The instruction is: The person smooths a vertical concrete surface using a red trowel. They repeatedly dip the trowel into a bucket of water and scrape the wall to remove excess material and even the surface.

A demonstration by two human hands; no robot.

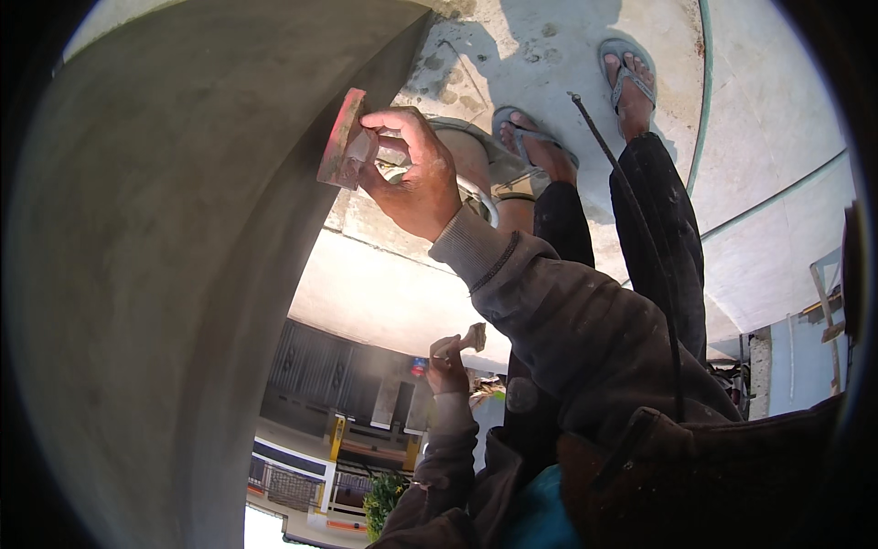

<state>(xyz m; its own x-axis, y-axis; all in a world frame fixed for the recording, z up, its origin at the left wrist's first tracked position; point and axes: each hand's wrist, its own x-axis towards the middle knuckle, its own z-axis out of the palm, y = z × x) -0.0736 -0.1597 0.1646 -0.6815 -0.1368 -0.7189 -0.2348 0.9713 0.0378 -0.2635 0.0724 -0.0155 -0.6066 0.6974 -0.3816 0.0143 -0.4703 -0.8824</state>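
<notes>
My right hand [413, 174] reaches up and left, fingers and thumb wrapped round the grey handle of a plastering float [340, 139] with a red base. The float's flat side faces the grey plastered wall [119, 229], at its darker narrow edge; whether it touches cannot be told. Lower down, my left hand [446, 366] is closed on a small tool that flares at its end, like a paintbrush [474, 337]. Its tip looks caked with grey-green material. Beyond my right hand stands a bucket [466, 160] with a white handle, partly hidden by that hand.
My feet in grey flip-flops [535, 146] stand on a pale concrete floor [549, 55] marked by damp patches and green lines. A dark cord [631, 201] hangs in front of my legs. Building fronts, yellow posts and a leafy plant [384, 499] appear at the lower left.
</notes>
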